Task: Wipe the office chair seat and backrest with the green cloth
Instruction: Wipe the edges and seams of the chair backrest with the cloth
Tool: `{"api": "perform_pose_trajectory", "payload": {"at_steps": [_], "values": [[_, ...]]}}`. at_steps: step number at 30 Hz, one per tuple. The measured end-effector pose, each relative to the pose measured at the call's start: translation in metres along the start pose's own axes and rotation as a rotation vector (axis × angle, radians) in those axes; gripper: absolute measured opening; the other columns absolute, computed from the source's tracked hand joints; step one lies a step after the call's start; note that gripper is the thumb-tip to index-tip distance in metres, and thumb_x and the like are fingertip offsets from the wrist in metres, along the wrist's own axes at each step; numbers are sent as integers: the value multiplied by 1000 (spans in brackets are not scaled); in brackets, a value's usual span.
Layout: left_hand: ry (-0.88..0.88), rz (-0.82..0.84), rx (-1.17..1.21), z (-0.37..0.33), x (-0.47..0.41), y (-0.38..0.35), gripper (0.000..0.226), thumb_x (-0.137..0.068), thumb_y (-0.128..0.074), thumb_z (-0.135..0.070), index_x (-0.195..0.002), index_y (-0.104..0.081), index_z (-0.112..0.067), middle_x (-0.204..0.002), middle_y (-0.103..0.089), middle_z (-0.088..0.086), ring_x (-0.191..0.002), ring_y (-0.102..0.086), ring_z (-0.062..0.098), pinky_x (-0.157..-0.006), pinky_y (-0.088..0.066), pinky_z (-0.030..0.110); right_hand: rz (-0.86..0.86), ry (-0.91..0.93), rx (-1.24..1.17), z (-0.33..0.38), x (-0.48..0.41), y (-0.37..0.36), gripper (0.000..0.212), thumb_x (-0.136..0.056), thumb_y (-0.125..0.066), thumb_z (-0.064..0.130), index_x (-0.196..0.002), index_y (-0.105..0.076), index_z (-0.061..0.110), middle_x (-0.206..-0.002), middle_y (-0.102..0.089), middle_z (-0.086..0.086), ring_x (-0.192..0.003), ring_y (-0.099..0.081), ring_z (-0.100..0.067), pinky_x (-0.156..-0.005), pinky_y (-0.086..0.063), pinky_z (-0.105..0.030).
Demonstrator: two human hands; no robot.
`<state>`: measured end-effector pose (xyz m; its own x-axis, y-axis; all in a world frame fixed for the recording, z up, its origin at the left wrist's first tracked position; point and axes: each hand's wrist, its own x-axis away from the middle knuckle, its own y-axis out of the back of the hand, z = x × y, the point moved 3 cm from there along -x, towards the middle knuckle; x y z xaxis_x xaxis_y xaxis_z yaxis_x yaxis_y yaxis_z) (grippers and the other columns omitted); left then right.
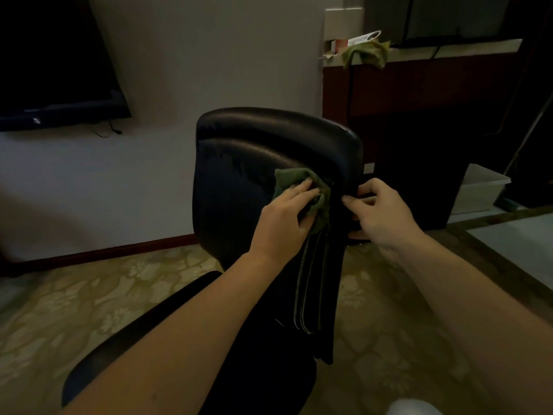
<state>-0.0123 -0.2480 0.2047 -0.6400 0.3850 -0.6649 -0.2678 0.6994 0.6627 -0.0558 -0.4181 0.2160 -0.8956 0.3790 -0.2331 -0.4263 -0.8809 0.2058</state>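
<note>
Flatly laid: fingers (300,190) of the left hand (284,218), straight and close together, pressing the green cloth (323,205) against the chair backrest (239,181) (cloth bunched past the fingertips, toward 3 o'clock). Just beside, at 3 o'clock, right hand (381,211) curled round the backrest's side edge, gripping it. Armrest (134,339) at 7 o'clock. Underneath, patterned carpet (74,295). Dark television (59,70) on the wall (209,55) at 10 o'clock; second green rag (366,53) on a ledge (463,46) at 1 o'clock; white bin (481,190) at 3 o'clock.
</note>
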Motion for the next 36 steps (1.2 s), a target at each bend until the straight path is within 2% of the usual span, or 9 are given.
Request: {"api": "perform_pose_trajectory", "payload": {"at_steps": [3,8,11,15,19,23,28,33,36], "values": [[57,15,37,6,21,-8,42,-93,-70,-12,-134,-65,-15,-145,-57,3,-136,-52,20,-118,-37,33,-23,49,54,-3,1,-1,10,-95,-63,32,-92,-56,25,-91,-68,-3,-86,-68,-21,-77,-58,-54],[91,-17,103,8,28,-6,37,-95,-68,-11,-132,-66,-11,-140,-61,6,-133,-55,19,-116,-41,36,-16,56,97,-1,1,-1,13,-95,-61,33,-94,-55,22,-92,-66,-3,-85,-67,-21,-78,-58,-53],[72,-67,110,3,21,4,35,-96,-66,-11,-131,-67,-12,-138,-63,6,-132,-55,18,-115,-40,30,-4,61,110,0,2,2,14,-96,-61,34,-94,-55,21,-92,-66,-5,-85,-67,-23,-76,-58,-54],[85,-103,86,-4,6,10,35,-97,-65,-14,-132,-66,-17,-149,-52,6,-138,-46,18,-115,-35,27,9,64,107,-1,4,2,14,-95,-62,34,-93,-55,22,-93,-66,-7,-86,-67,-25,-75,-58,-55],[131,-35,104,-10,5,-2,41,-97,-65,-17,-137,-61,-23,-154,-47,4,-143,-42,20,-118,-35,35,0,83,124,-2,4,2,13,-96,-61,35,-93,-54,24,-93,-66,-4,-86,-67,-22,-76,-59,-53],[170,-62,116,-5,15,-7,42,-94,-70,-15,-135,-64,-18,-150,-52,5,-139,-46,17,-117,-35,30,3,89,98,-7,2,4,14,-93,-64,36,-90,-55,26,-90,-67,-3,-85,-68,-21,-75,-59,-53],[220,-53,139,-5,38,-14,40,-93,-71,-14,-133,-65,-13,-142,-60,7,-133,-54,17,-114,-44,37,16,110,54,-10,2,7,14,-90,-70,27,-93,-57,24,-92,-67,-3,-86,-69,-20,-74,-60,-51],[189,-77,181,0,22,10,32,-95,-69,-16,-127,-70,-14,-120,-73,1,-113,-66,13,-102,-53,33,30,143,115,-7,4,3,19,-90,-71,22,-97,-53,23,-93,-64,3,-87,-66,-13,-76,-60,-44],[163,-170,197,1,6,25,33,-95,-68,-11,-128,-69,-14,-124,-71,-1,-117,-63,10,-105,-50,27,28,160,134,-7,9,0,24,-90,-71,21,-104,-51,21,-94,-62,4,-87,-65,-12,-73,-60,-36]]}}
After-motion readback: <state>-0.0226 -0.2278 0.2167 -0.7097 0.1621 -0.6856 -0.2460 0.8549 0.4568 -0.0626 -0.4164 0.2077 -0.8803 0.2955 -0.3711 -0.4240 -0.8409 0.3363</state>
